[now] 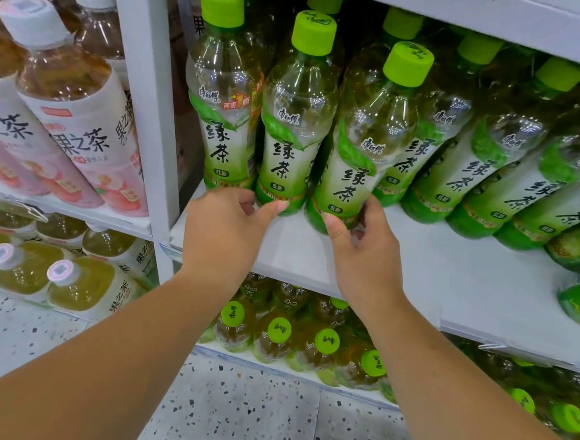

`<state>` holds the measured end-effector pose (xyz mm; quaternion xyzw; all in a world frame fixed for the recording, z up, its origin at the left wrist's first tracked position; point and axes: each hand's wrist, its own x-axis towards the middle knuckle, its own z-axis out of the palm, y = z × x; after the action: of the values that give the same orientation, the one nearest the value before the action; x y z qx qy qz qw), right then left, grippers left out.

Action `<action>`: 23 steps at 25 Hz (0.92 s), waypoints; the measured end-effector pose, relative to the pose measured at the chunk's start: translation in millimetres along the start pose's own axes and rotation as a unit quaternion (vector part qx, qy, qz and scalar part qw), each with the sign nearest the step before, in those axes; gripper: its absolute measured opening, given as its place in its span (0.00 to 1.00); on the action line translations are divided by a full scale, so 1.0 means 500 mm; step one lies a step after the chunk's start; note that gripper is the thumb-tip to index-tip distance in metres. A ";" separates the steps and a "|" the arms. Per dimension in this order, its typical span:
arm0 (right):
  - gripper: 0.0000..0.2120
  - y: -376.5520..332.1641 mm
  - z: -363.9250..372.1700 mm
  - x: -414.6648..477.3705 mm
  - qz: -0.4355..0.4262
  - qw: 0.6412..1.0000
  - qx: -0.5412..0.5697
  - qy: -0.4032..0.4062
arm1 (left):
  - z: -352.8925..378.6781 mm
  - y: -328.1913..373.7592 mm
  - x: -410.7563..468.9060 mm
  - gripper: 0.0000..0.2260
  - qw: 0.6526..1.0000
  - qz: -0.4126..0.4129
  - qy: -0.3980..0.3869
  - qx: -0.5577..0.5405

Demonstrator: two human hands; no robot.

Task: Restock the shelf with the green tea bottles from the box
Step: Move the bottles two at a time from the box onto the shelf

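Green tea bottles with lime caps stand in rows on the white shelf [433,264]. My left hand [222,229] touches the base of the second bottle from the left [293,130], thumb and fingers around its bottom. My right hand [362,252] grips the base of the third bottle [361,156], which leans to the right. The leftmost bottle [223,98] stands upright beside the shelf post. Further bottles [484,164] fill the shelf to the right. No box is in view.
A grey shelf post [146,99] divides off fruit tea bottles [73,101] with white caps on the left. More green tea bottles [308,338] sit on the lower shelf. Speckled floor [234,411] lies below. The shelf's front strip is bare.
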<state>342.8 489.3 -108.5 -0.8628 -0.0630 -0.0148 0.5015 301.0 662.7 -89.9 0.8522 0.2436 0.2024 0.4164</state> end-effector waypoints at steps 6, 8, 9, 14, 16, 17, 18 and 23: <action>0.24 0.000 -0.002 0.008 -0.002 1.000 -0.019 -0.022 | 0.009 -0.003 0.001 0.24 1.000 0.011 -0.007 0.002; 0.24 0.000 -0.003 0.010 -0.006 0.999 -0.026 -0.028 | 0.010 -0.002 0.000 0.23 1.000 0.006 -0.003 0.008; 0.24 0.000 -0.004 0.011 -0.008 0.999 -0.030 -0.031 | 0.009 -0.001 0.000 0.23 1.000 0.009 -0.001 0.012; 0.26 -0.003 -0.005 0.018 -0.001 0.998 -0.022 -0.057 | 0.005 0.001 -0.002 0.23 1.000 0.004 -0.004 0.019; 0.26 -0.002 -0.010 0.023 0.004 0.997 0.002 -0.073 | 0.005 0.001 -0.005 0.21 1.000 -0.001 -0.010 0.006; 0.25 -0.003 -0.013 0.022 0.010 0.996 0.018 -0.084 | 0.002 -0.001 -0.008 0.17 1.000 -0.005 -0.020 -0.004; 0.24 -0.005 -0.015 0.021 0.018 0.995 0.031 -0.096 | -0.001 -0.003 -0.009 0.14 0.999 -0.019 -0.037 -0.015; 0.26 -0.043 -0.028 0.002 0.060 0.988 0.074 -0.121 | -0.032 0.011 -0.013 0.33 0.983 -0.060 -0.169 -0.040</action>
<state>341.6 487.6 -82.9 -0.8208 -0.0727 0.1246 0.5527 288.6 665.7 -77.3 0.8407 0.2115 0.0396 0.4969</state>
